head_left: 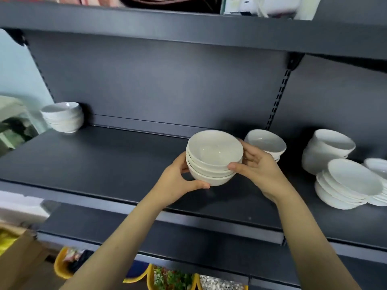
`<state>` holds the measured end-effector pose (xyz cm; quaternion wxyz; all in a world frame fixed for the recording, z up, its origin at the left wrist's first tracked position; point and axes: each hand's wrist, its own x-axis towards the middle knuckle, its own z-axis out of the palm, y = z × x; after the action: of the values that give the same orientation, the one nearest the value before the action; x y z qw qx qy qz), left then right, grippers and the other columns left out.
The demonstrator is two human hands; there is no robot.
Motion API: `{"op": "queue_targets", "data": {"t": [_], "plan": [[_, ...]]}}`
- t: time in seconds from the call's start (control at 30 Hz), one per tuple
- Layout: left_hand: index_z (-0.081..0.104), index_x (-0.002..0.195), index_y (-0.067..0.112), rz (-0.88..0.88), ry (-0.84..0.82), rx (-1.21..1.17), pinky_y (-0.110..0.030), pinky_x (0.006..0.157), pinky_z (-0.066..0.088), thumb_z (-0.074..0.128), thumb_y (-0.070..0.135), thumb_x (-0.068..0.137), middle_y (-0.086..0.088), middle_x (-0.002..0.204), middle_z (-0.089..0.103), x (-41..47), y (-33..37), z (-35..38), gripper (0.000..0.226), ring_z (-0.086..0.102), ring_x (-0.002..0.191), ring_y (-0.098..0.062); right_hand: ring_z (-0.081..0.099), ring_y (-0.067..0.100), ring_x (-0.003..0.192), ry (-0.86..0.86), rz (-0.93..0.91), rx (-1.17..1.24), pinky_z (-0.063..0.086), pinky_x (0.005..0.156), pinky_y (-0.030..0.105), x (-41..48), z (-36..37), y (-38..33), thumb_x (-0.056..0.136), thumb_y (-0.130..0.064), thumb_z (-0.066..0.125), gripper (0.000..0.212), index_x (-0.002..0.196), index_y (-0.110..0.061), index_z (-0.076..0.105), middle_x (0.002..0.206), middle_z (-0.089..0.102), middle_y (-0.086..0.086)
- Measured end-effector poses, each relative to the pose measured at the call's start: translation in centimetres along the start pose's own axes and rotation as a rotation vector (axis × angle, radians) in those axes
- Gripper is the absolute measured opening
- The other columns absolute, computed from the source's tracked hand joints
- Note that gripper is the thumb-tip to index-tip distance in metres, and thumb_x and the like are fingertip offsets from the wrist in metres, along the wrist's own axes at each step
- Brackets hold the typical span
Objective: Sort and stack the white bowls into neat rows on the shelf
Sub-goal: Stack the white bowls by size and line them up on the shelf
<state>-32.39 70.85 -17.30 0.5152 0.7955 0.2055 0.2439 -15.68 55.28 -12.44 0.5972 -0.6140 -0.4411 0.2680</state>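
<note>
The dark grey metal shelf point(104, 164) fills most of the view. Its back panel point(167, 80) rises behind the grip and an upper shelf point(188, 28) runs above it. A slotted upright point(278, 97) comes down the panel, beyond and to the right of the grip.

Well to the right of the grip sits the biggest cluster of crockery. A leaning stack of shallow bowls point(347, 185) tips towards the shelf's front edge, a tall stack point(326, 151) stands just behind it, and more white bowls point(377, 166) are cut off by the picture's edge. Far to the left of the grip and further back, an upright stack point(62, 118) stands against the back panel at the shelf's end. Just behind the right-hand fingers, a tilted stack point(266, 143) leans with its mouth turned towards the viewer.

Both hands grasp the nested stack point(213, 158) of white bowls between them, over the middle of the shelf. Whether its base touches the board cannot be told. The left hand point(176, 185) cups the near left side, thumb curled along the lowest bowl. The right hand point(259, 170) wraps the right side, thumb pressed on a rim at the front.

Below the grip, under the shelf, are yellow baskets point(60, 266) and, further left, a cardboard box point(18, 258).
</note>
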Motion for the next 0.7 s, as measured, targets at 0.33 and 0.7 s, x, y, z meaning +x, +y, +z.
{"op": "queue_targets", "data": {"t": [0.33, 0.7], "plan": [[0.044, 0.138, 0.037, -0.038, 0.071, 0.047, -0.028, 0.103, 0.046, 0.09, 0.033, 0.064, 0.019, 0.127, 0.06, -7.5, -4.7, -17.4, 0.087, 0.057, 0.117, 0.001, 0.06, 0.001, 0.115, -0.085, 0.0, 0.032, 0.051, 0.09, 0.019, 3.1, 18.5, -1.5, 0.063, -0.02, 0.08, 0.067, 0.123, -0.038, 0.056, 0.12, 0.066, -0.021], [0.043, 0.139, 0.035, -0.069, 0.088, 0.089, -0.024, 0.101, 0.045, 0.088, 0.034, 0.063, 0.023, 0.125, 0.061, -9.2, -7.8, -24.5, 0.089, 0.056, 0.117, 0.002, 0.061, 0.004, 0.115, -0.119, 0.05, 0.104, 0.052, 0.093, 0.023, 6.0, 26.1, -0.9, 0.061, -0.019, 0.082, 0.082, 0.137, -0.025, 0.051, 0.124, 0.066, -0.01]]}}
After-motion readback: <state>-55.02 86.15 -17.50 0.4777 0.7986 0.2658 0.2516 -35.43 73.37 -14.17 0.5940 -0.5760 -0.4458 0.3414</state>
